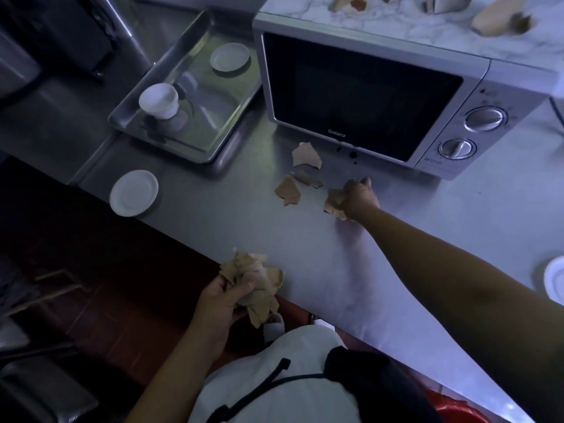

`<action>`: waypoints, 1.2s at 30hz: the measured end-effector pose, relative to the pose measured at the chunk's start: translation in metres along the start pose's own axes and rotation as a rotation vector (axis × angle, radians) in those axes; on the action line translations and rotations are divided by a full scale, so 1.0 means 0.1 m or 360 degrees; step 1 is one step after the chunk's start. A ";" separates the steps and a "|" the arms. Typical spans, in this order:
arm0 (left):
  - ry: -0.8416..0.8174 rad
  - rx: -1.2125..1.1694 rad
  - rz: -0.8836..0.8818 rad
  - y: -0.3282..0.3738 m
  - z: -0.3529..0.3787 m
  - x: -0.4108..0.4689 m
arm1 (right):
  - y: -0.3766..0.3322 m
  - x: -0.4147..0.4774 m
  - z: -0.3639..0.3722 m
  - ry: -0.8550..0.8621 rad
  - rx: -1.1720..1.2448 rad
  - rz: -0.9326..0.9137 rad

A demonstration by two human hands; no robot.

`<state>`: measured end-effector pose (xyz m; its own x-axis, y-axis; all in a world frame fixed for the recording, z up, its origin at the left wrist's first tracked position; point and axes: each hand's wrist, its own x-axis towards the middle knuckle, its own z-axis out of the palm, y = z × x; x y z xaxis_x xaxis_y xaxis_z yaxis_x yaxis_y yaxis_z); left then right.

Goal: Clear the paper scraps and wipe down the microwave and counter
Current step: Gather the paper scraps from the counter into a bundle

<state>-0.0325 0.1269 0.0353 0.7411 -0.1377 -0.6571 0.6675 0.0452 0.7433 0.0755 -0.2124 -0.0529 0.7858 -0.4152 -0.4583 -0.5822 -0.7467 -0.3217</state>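
Note:
A silver microwave (366, 96) with a dark door stands on the steel counter (305, 254). In front of it lie three torn brown paper scraps (305, 154), (288, 190), (308, 178). My right hand (358, 198) reaches over the counter and grips a crumpled scrap (334, 203) just right of them. My left hand (224, 300) holds a bunch of crumpled brown paper (253, 279) at the counter's near edge. More brown scraps (500, 21) lie on the marbled top of the microwave.
A steel tray (158, 138) left of the microwave holds a white cup (158, 100) and a white saucer (229, 58). Another white saucer (134, 193) sits near the counter's left edge. A white dish (555, 279) shows at the right border.

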 end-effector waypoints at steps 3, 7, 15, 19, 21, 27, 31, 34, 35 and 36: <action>-0.0017 -0.0005 0.0007 0.01 0.04 0.02 | -0.02 -0.11 -0.02 0.0041 0.0134 0.0100; -0.0018 -0.0015 0.0002 0.03 0.06 0.04 | 0.01 -0.44 0.00 0.0050 0.0438 0.0011; 0.0013 -0.0047 -0.0022 0.05 0.10 0.06 | -0.31 -1.61 -0.25 -0.0661 0.1592 -0.0498; -0.0053 -0.0004 -0.0008 0.10 0.14 0.07 | -0.52 -1.92 -0.21 -0.0705 0.1261 -0.0782; -0.0135 0.0012 0.0031 0.13 0.16 0.06 | -0.56 -1.93 -0.17 -0.0614 0.0877 -0.0936; -0.0441 0.0082 0.0045 0.17 0.19 0.04 | -0.63 -1.89 -0.07 -0.0527 0.0685 -0.0946; -0.0496 0.0070 0.0022 0.19 0.16 0.03 | -0.64 -1.90 -0.01 -0.0501 0.1011 -0.0893; -0.0545 0.0029 -0.0040 0.20 0.15 0.02 | -0.63 -1.89 0.06 -0.0605 0.1226 -0.0775; -0.0554 0.0006 -0.0063 0.20 0.15 0.02 | -0.62 -1.88 0.09 -0.0647 0.1318 -0.0725; -0.0565 -0.0013 -0.0081 0.20 0.14 0.01 | -0.62 -1.87 0.11 -0.0680 0.1386 -0.0679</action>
<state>-0.0191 0.1143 0.0516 0.6362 -0.4753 -0.6078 0.7046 0.0369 0.7087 -0.0380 -0.0829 0.0437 0.9203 0.1374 -0.3663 -0.3571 -0.0872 -0.9300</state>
